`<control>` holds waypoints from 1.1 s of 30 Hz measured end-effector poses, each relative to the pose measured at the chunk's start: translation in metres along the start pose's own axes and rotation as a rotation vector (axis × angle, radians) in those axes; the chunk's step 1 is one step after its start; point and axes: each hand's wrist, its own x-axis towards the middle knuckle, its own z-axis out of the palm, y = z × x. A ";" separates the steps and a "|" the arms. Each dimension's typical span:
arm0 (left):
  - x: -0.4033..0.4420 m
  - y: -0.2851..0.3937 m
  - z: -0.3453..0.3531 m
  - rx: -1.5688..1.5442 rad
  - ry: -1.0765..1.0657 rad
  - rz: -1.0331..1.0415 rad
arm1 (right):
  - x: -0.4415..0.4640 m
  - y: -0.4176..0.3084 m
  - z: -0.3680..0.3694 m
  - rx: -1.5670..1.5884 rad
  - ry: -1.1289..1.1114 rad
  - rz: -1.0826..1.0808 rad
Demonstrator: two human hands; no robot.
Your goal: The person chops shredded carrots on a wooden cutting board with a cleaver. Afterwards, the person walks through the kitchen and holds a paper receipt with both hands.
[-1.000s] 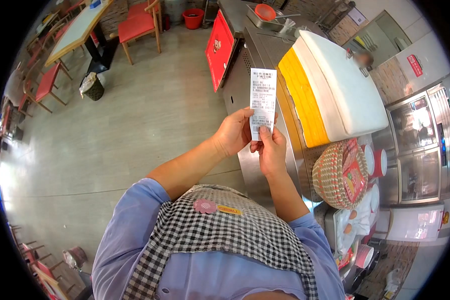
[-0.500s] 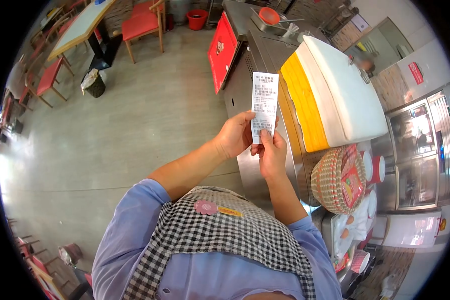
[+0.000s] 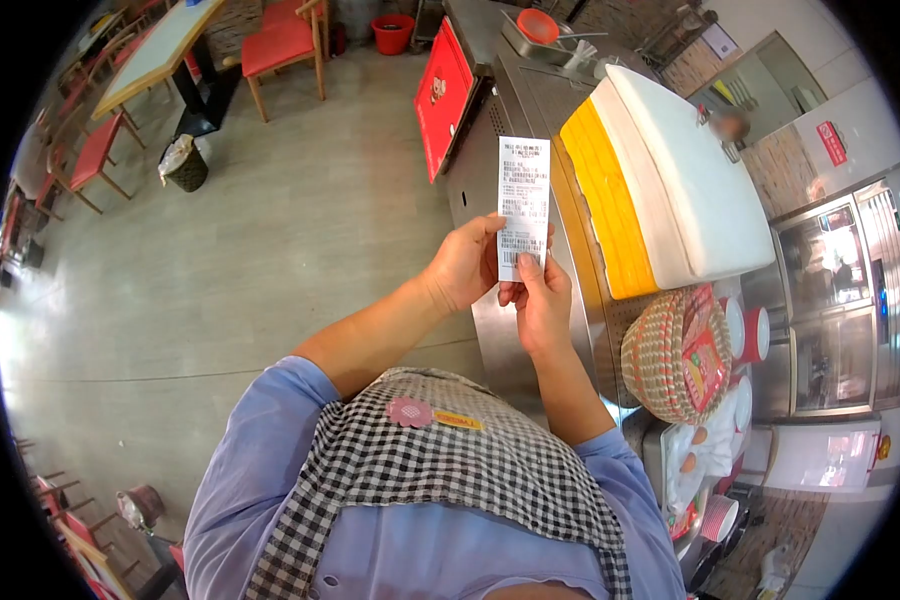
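Observation:
A long white printed receipt (image 3: 524,200) is held upright in front of me, near the counter's edge. My left hand (image 3: 467,262) grips its lower left edge, thumb on the paper. On the lower right, my right hand (image 3: 542,300) pinches the bottom of the slip, its thumb over the front. The fingers behind the paper are partly hidden. Small dark print covers the receipt, too fine to read here.
The steel counter (image 3: 500,325) carries a white box with yellow padding (image 3: 610,200), a woven basket (image 3: 670,355) and red-striped cups (image 3: 755,335). A red board (image 3: 442,95) hangs at its far end. Left are chairs (image 3: 275,50), a table (image 3: 160,45) and a bin (image 3: 185,165).
Over the last half second the receipt has shifted slightly up and left in view. Both hands keep their hold on it.

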 end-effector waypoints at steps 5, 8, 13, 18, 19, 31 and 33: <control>-0.005 0.005 0.010 -0.051 0.037 0.031 | -0.003 -0.001 0.000 -0.008 -0.011 0.015; -0.002 0.003 0.002 -0.033 -0.008 0.033 | -0.004 0.001 0.000 -0.019 -0.015 0.024; -0.006 0.004 0.006 -0.052 0.020 0.042 | -0.007 0.001 0.002 -0.025 -0.043 0.033; -0.013 0.008 0.006 0.016 0.000 0.050 | -0.008 0.002 0.005 -0.014 -0.053 0.033; -0.013 0.007 0.003 0.031 -0.020 0.050 | -0.008 0.002 0.006 -0.015 -0.052 0.037; -0.026 0.010 0.004 0.035 -0.007 0.108 | -0.011 0.005 0.013 -0.022 -0.062 0.025; -0.026 0.009 0.004 0.085 0.012 0.119 | -0.012 0.006 0.014 -0.021 -0.064 0.027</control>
